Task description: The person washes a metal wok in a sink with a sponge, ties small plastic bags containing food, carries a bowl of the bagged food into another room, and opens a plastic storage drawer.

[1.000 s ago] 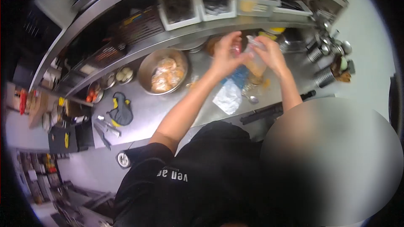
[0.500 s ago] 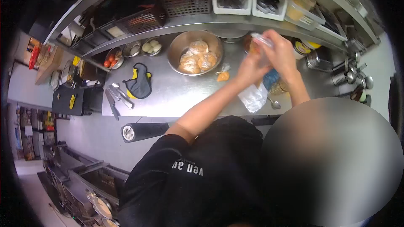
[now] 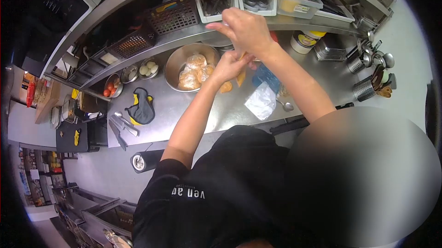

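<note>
The left hand (image 3: 230,67) is closed on a bag of orange food (image 3: 240,77). The bag's long way runs up and down, a bit tilted, and its orange tip pokes out under the hand and points back to the person. The right hand (image 3: 248,29) is just above the left one, with bent fingers and its thumb out to the left. I cannot tell if it holds the top of the bag.

The hands are over a shiny metal bench (image 3: 184,114). Just left of them is a big metal bowl (image 3: 169,78) with wrapped balls (image 3: 193,74) in it. A small orange bundle (image 3: 225,87) lies just below the left hand. Below and right of the hands are a white plastic bag (image 3: 261,101), something blue (image 3: 264,75) and a spoon (image 3: 287,106). Far to the left are a grey and yellow mitt (image 3: 145,106) and some knives (image 3: 116,130). A shelf (image 3: 177,36) with baskets and bins runs behind the hands.

Half a second ago, the hands were more bunched together and further right of the bowl. Now the right hand is higher above the left.
</note>
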`<action>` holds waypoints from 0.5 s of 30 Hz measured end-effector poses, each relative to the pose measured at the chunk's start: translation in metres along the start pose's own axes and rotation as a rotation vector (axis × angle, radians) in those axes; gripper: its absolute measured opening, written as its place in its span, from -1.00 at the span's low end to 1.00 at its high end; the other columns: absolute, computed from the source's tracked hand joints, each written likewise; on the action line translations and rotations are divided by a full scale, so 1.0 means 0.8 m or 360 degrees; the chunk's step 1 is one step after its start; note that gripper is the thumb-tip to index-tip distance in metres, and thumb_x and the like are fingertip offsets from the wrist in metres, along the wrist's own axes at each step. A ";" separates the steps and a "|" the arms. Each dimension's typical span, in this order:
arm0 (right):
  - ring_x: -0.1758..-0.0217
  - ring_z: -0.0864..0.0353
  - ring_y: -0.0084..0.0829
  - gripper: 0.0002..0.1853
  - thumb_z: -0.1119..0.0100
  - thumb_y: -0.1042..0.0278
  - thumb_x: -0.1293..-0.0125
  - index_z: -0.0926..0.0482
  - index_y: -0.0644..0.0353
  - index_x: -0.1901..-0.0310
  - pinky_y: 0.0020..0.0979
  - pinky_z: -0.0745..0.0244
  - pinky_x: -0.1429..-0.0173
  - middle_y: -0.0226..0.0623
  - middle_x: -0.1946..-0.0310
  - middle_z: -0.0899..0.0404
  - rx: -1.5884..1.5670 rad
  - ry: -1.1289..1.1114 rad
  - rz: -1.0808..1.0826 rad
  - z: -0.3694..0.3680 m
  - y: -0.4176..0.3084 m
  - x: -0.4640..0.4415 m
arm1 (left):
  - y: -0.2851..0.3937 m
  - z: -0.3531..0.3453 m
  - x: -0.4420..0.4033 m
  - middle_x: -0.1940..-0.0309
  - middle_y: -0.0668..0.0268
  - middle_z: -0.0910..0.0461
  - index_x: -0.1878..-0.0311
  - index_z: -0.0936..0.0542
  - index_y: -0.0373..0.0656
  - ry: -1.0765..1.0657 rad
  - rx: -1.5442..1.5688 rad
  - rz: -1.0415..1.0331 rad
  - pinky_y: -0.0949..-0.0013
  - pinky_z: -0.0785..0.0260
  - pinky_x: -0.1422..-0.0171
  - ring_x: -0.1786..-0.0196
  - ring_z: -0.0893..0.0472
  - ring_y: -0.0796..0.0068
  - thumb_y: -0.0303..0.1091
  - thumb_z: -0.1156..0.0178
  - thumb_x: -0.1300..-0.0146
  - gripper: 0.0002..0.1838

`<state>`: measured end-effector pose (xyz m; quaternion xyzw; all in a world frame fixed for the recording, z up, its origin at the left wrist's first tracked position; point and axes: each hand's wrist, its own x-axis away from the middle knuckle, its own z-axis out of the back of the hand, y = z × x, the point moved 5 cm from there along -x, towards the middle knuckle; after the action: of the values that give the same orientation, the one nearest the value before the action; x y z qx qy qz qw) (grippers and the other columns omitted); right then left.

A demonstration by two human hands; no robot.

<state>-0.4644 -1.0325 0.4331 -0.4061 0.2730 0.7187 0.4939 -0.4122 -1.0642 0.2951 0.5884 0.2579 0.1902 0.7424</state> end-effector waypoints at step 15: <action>0.56 -0.52 -0.20 -0.62 -0.11 -0.08 -0.21 -0.50 0.09 0.50 -0.26 -0.38 0.51 -0.29 0.61 -0.51 -0.0405 -0.0236 0.0113 0.014 -0.017 -0.039 | 0.073 0.058 0.021 0.32 0.29 -0.63 0.12 -0.56 -0.33 0.0129 -0.0216 -0.0070 0.43 -0.41 0.02 0.22 -0.59 0.49 -0.12 -0.41 0.00 -0.50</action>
<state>-0.4499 -1.0342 0.4653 -0.4014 0.1566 0.7925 0.4316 -0.3696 -1.0764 0.3570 0.5226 0.2872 0.2144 0.7736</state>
